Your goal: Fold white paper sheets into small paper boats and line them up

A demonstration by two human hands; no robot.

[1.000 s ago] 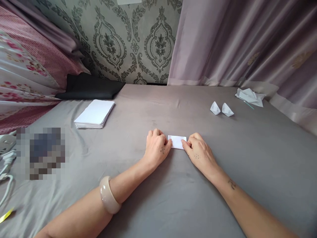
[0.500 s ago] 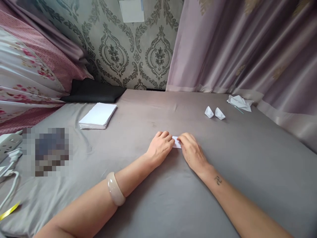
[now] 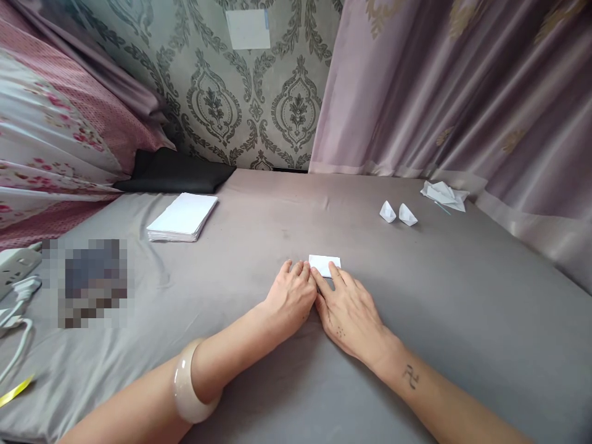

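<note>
The spread right hand (image 3: pixel 350 310) seemingly creases the paper (image 3: pixel 322 261); the left hand (image 3: pixel 290 296) curls alongside, grip unclear. Next calls for even pressure.

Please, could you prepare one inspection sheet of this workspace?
Surface: grey cloth, wrinkled at left.
Job's things: small folded paper.
Clutter and other items: paper stack at left; two folded paper pieces and loose papers at far right; yellow strip at near left; pixelated patch, contents hidden.
Grips: right grip, fingers spread on the paper; left grip curled at the paper's left edge, contact unclear.
Cables: white cable by power strip, left edge.
Surroundings: patterned wall, purple curtain right, floral fabric left.
</note>
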